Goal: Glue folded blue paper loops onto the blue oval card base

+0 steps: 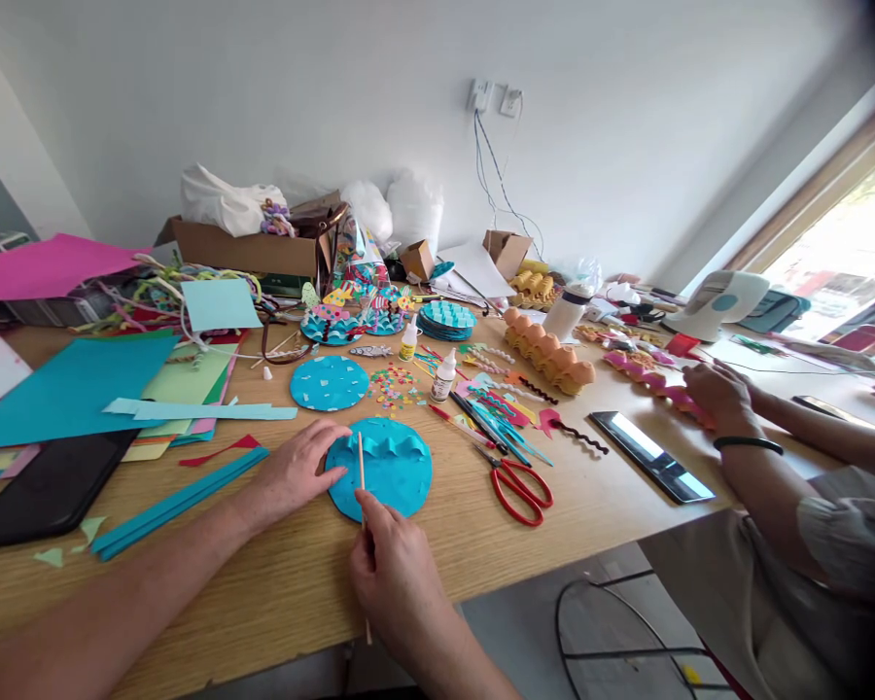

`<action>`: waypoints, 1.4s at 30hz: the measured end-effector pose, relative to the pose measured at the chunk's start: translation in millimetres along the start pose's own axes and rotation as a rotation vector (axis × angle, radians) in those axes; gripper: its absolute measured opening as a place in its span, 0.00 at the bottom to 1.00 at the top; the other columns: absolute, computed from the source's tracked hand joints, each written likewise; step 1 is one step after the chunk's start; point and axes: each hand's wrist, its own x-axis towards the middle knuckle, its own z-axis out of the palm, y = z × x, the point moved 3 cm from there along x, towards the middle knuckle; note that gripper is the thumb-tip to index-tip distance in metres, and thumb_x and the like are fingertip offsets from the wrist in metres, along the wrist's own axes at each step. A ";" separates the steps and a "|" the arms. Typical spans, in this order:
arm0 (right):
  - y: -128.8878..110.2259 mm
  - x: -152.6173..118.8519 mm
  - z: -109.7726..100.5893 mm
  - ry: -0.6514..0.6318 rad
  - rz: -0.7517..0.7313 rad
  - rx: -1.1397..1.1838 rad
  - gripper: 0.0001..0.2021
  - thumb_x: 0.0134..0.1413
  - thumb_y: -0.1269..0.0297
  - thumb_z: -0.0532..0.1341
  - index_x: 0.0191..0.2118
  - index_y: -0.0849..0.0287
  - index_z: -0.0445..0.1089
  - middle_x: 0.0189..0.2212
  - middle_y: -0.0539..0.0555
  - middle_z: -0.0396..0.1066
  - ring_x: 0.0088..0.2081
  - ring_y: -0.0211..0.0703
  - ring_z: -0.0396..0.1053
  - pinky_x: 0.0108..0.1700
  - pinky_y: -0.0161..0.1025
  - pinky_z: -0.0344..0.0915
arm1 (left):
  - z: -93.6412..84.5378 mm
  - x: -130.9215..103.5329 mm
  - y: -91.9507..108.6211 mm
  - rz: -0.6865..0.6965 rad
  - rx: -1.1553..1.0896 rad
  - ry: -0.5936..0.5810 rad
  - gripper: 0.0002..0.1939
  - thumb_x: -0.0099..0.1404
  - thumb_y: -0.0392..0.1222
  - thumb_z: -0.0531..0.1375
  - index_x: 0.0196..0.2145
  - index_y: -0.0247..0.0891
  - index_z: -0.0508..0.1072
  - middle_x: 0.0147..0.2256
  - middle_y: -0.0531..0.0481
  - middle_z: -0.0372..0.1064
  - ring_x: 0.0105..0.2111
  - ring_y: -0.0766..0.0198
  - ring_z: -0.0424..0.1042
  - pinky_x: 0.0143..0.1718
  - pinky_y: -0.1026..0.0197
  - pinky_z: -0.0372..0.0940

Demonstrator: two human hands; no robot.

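Item: one blue disc (401, 489), flat on the desk (262, 603) in front of you, a wavy strip (388, 446) across its upper part. Your left hand (288, 476): grip loose, fingers and thumb spread at the disc's left side. Your right hand (395, 562): grip closed round one thin stick (361, 465), its upper end over the disc, beside the wavy strip. Just beyond: one spotted disc (330, 383), with confetti (396, 387) to its right, and two glue bottles (443, 377) (409, 340). To the right: red-handled scissors (519, 491), open side of the loops towards you unclear. To the left: blue strips (179, 506) and a red scrap (220, 451). Far right: another person's hands (718, 394) at a pink carton (656, 382).
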 end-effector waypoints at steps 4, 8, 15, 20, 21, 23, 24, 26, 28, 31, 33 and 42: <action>-2.9 1.9 0.2 -0.026 0.004 -0.049 0.23 0.50 0.74 0.52 0.54 0.65 0.66 0.38 0.61 0.75 0.40 0.49 0.72 0.41 0.39 0.66 | -0.4 -0.3 -0.6 -0.002 -0.005 -0.015 0.20 0.57 0.37 0.57 0.48 0.38 0.64 0.48 0.45 0.64 0.43 0.57 0.68 0.41 0.56 0.68; -4.4 3.3 2.0 -0.040 0.019 -0.089 0.23 0.50 0.73 0.52 0.54 0.64 0.66 0.38 0.61 0.75 0.39 0.48 0.73 0.40 0.38 0.65 | -0.9 -0.9 -0.8 0.017 -0.022 -0.016 0.19 0.57 0.37 0.57 0.48 0.40 0.64 0.48 0.45 0.63 0.45 0.57 0.67 0.42 0.56 0.68; -3.1 5.3 3.7 -0.048 0.048 -0.137 0.23 0.49 0.74 0.52 0.52 0.62 0.66 0.35 0.58 0.76 0.35 0.46 0.74 0.34 0.35 0.64 | -0.3 -1.8 -2.4 0.035 -0.034 -0.004 0.19 0.57 0.39 0.57 0.48 0.41 0.64 0.48 0.45 0.64 0.48 0.55 0.66 0.43 0.54 0.67; -3.0 6.6 2.7 -0.068 0.072 -0.136 0.23 0.49 0.75 0.52 0.52 0.63 0.66 0.35 0.59 0.76 0.36 0.47 0.74 0.35 0.36 0.64 | -0.7 -1.9 -2.5 0.036 -0.036 0.002 0.20 0.57 0.40 0.57 0.48 0.41 0.64 0.48 0.46 0.64 0.48 0.56 0.66 0.44 0.55 0.67; -3.3 6.5 2.6 -0.074 0.074 -0.138 0.23 0.50 0.75 0.52 0.53 0.64 0.65 0.35 0.60 0.76 0.37 0.48 0.74 0.35 0.37 0.64 | -0.8 -2.0 -2.4 0.031 -0.038 0.000 0.20 0.57 0.40 0.57 0.49 0.41 0.64 0.48 0.46 0.64 0.48 0.55 0.66 0.44 0.55 0.67; -4.2 5.7 2.2 -0.079 0.076 -0.142 0.23 0.50 0.75 0.51 0.54 0.64 0.64 0.36 0.60 0.75 0.37 0.48 0.73 0.36 0.37 0.64 | -0.7 -2.4 -2.3 0.023 -0.041 -0.005 0.20 0.57 0.40 0.57 0.49 0.41 0.64 0.49 0.45 0.63 0.48 0.55 0.65 0.44 0.55 0.67; -4.8 5.2 2.0 -0.081 0.079 -0.147 0.23 0.50 0.75 0.51 0.54 0.64 0.64 0.36 0.60 0.75 0.37 0.48 0.74 0.35 0.37 0.64 | -0.6 -2.6 -2.4 0.021 -0.041 -0.005 0.20 0.57 0.40 0.57 0.49 0.41 0.64 0.49 0.45 0.63 0.48 0.55 0.65 0.44 0.55 0.67; -6.0 4.5 1.9 -0.089 0.085 -0.161 0.22 0.50 0.74 0.51 0.52 0.63 0.65 0.36 0.60 0.75 0.36 0.48 0.74 0.33 0.37 0.64 | 0.0 -3.0 -3.0 0.024 -0.041 0.002 0.20 0.57 0.39 0.57 0.48 0.41 0.64 0.48 0.46 0.64 0.47 0.55 0.66 0.44 0.55 0.67; -7.2 4.4 2.0 -0.099 0.088 -0.175 0.22 0.49 0.74 0.51 0.52 0.62 0.66 0.36 0.59 0.76 0.35 0.48 0.74 0.31 0.36 0.63 | 1.0 -3.3 -4.2 0.025 -0.039 0.012 0.20 0.57 0.39 0.57 0.48 0.42 0.65 0.48 0.46 0.64 0.45 0.56 0.67 0.43 0.55 0.67; -7.8 5.6 1.8 -0.095 0.089 -0.188 0.23 0.49 0.74 0.51 0.52 0.61 0.65 0.35 0.58 0.76 0.35 0.47 0.74 0.30 0.35 0.62 | 2.5 -3.3 -6.2 0.021 -0.035 0.021 0.19 0.57 0.39 0.57 0.48 0.41 0.65 0.48 0.46 0.64 0.42 0.58 0.68 0.41 0.55 0.68; -7.3 6.4 1.9 -0.093 0.092 -0.188 0.22 0.50 0.74 0.51 0.52 0.59 0.66 0.35 0.58 0.76 0.35 0.47 0.74 0.30 0.35 0.62 | 3.0 -3.3 -6.8 0.019 -0.036 0.019 0.20 0.57 0.39 0.57 0.48 0.42 0.65 0.48 0.46 0.64 0.41 0.58 0.68 0.40 0.56 0.68; -7.2 5.7 1.4 -0.098 0.091 -0.161 0.22 0.49 0.73 0.52 0.51 0.59 0.66 0.37 0.58 0.76 0.36 0.47 0.74 0.32 0.36 0.62 | 2.5 -3.6 -5.2 0.005 -0.019 0.008 0.20 0.57 0.39 0.58 0.49 0.41 0.64 0.48 0.46 0.63 0.39 0.59 0.69 0.37 0.58 0.69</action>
